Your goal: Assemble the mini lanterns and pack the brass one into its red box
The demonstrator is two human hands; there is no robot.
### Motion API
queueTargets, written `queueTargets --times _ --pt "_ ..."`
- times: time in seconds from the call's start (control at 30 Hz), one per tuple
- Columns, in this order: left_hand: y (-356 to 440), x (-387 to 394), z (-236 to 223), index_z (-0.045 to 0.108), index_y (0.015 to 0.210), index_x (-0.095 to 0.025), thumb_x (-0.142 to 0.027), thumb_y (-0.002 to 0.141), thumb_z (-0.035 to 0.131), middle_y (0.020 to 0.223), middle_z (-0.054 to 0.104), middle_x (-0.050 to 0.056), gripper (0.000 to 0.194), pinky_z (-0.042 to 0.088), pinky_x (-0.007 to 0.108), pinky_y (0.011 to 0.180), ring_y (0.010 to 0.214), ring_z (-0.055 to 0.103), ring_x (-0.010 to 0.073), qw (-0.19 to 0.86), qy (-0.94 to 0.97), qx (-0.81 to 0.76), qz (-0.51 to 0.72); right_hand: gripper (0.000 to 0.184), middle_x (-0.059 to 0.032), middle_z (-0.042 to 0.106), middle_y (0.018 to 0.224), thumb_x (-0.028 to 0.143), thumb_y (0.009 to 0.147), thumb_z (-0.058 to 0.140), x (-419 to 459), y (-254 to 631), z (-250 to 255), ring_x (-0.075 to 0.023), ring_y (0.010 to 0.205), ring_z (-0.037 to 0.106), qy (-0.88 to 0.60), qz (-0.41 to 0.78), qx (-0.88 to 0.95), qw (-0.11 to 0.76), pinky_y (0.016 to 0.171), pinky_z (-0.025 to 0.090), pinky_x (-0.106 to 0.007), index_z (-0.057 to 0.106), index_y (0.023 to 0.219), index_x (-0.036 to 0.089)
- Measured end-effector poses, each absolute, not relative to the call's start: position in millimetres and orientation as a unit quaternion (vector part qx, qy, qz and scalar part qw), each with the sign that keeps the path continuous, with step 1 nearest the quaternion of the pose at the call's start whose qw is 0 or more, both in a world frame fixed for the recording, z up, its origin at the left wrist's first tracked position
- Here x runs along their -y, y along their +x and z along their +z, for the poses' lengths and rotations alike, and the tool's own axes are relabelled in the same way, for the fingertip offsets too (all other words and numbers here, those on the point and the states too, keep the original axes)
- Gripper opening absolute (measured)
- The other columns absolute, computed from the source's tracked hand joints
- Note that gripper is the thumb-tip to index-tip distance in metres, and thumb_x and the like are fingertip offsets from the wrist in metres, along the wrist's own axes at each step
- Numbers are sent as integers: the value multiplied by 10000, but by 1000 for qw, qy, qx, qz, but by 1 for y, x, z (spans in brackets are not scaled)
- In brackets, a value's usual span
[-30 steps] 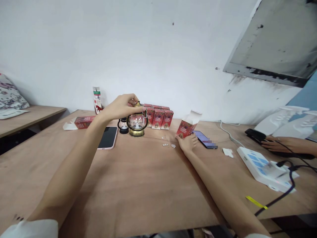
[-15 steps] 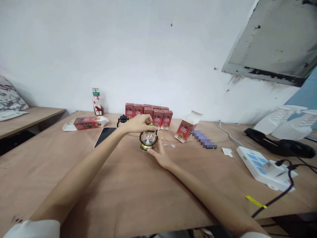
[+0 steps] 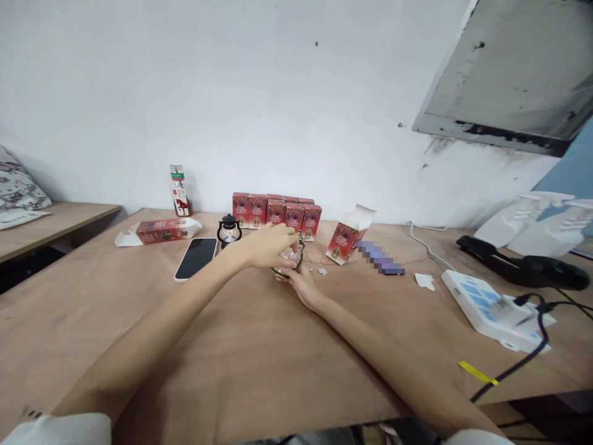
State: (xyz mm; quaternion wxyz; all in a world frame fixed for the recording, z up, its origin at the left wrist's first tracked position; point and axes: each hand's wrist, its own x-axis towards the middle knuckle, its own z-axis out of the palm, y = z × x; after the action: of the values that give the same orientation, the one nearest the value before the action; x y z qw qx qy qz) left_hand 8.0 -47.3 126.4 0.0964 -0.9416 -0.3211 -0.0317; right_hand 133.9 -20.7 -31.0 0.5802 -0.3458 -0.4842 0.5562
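Observation:
A small gold-and-black lantern point(image 3: 290, 254) with a clear globe is tilted between my hands above the table. My right hand point(image 3: 304, 285) holds it from below, fingers wrapped around its base. Across its upper left side lies my left hand point(image 3: 273, 245), fingers curled against the globe and upper frame and hiding much of the lantern. The exact fingertip contact is partly hidden. Left of the hands stands a black lantern point(image 3: 229, 231), upright, and beside it a phone point(image 3: 196, 259) with a dark screen lies flat.
Behind the hands, several red boxes point(image 3: 294, 217) stand in rows. An open red box point(image 3: 343, 241) leans at right, near a blurred purple item point(image 3: 380, 258). Another open box point(image 3: 162, 230) lies left, before a bottle point(image 3: 180, 194). A power strip point(image 3: 482, 306) with cables is at right.
The lantern has gone from upright to tilted, leaning right. My left hand has shifted from its top down across its side, covering more of it. The black lantern and phone are less covered.

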Motion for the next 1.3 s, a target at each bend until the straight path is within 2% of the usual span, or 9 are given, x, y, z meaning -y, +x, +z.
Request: queueTargets --times 0.1,0.3,0.47,0.67,1.03,1.3 --pt "12 48 123 593 958 -155 -309 793 567 1033 622 91 227 374 293 796 983 550 226 96 -939 331 14 318 -19 696 832 357 554 745 18 134 -34 -193 785 627 -344 553 493 577 695 517 -326 641 811 203" --pt "9 41 117 605 941 -146 -317 769 583 924 659 96 244 375 262 616 805 600 215 64 -929 362 47 322 -18 697 896 285 543 749 16 135 -36 -206 893 613 -352 508 520 589 831 474 -341 644 835 199" --pt "8 42 118 615 909 -145 -346 765 597 863 668 78 248 341 233 540 720 591 177 41 -929 364 62 358 -27 696 916 306 532 759 21 135 -31 -214 927 608 -355 505 521 589 878 455 -360 636 849 195" --pt "4 41 123 623 726 -145 -233 781 519 749 652 65 147 319 239 533 644 557 152 59 -937 339 55 418 -27 690 939 325 527 775 23 135 -30 -202 898 617 -375 506 516 580 892 442 -366 630 895 189" --pt "-12 46 143 553 822 -174 -311 879 391 753 616 51 220 326 265 567 659 537 163 66 -931 351 -68 553 -35 649 1126 315 541 772 29 134 -22 -216 1053 577 -364 494 542 575 966 415 -372 591 1055 224" --pt "-9 43 140 527 870 -174 -309 911 313 826 630 71 256 356 277 602 713 561 186 70 -923 371 -77 572 -32 646 1100 277 532 774 28 138 -24 -214 1059 568 -367 496 569 544 970 406 -376 568 1063 221"
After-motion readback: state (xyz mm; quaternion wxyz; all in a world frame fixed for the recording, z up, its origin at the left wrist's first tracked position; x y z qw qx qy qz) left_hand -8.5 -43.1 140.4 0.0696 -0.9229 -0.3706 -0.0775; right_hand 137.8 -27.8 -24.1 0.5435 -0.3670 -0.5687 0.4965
